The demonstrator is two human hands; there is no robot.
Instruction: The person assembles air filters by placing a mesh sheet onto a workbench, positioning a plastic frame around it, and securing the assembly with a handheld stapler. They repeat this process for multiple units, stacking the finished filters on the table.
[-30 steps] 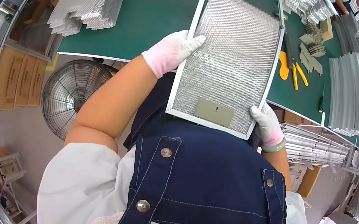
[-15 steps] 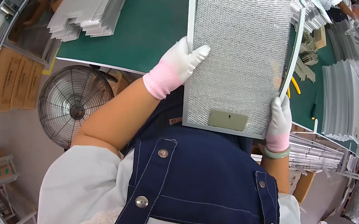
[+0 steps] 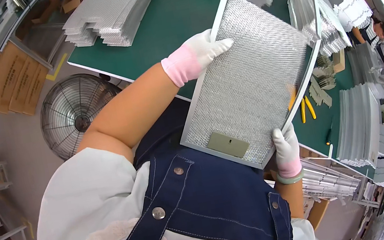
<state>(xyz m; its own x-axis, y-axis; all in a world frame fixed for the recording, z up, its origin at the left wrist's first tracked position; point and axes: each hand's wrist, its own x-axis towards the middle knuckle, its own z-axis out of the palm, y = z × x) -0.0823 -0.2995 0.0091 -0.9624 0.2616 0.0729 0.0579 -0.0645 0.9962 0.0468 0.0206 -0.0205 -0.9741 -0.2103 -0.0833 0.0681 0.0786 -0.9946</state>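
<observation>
I hold a silver mesh filter panel [image 3: 259,62] tilted over the table edge and against my apron. Metal frame channel lines its left and lower edges, and a small olive-grey plate [image 3: 227,144] sits near the bottom. Along the right side runs another frame strip [image 3: 307,78]; its upper length bends away at the corner, leaving the mesh's top edge bare. My left hand [image 3: 202,55], in a white glove with pink cuff, is closed on the left frame edge, thumb over the mesh. My right hand [image 3: 286,147], gloved alike, is closed around the right strip near the lower corner.
Stacked mesh sheets [image 3: 114,15] lie on the green table [image 3: 152,42]. Yellow-handled pliers [image 3: 307,109], grey plates [image 3: 320,92] and a stack of frame strips [image 3: 357,126] are to the right. A floor fan [image 3: 79,116] stands left. Another person [image 3: 373,34] is at far right.
The panel has shifted down and left in view and turned a little clockwise. The right strip's free end has come lower. Both hands keep their hold.
</observation>
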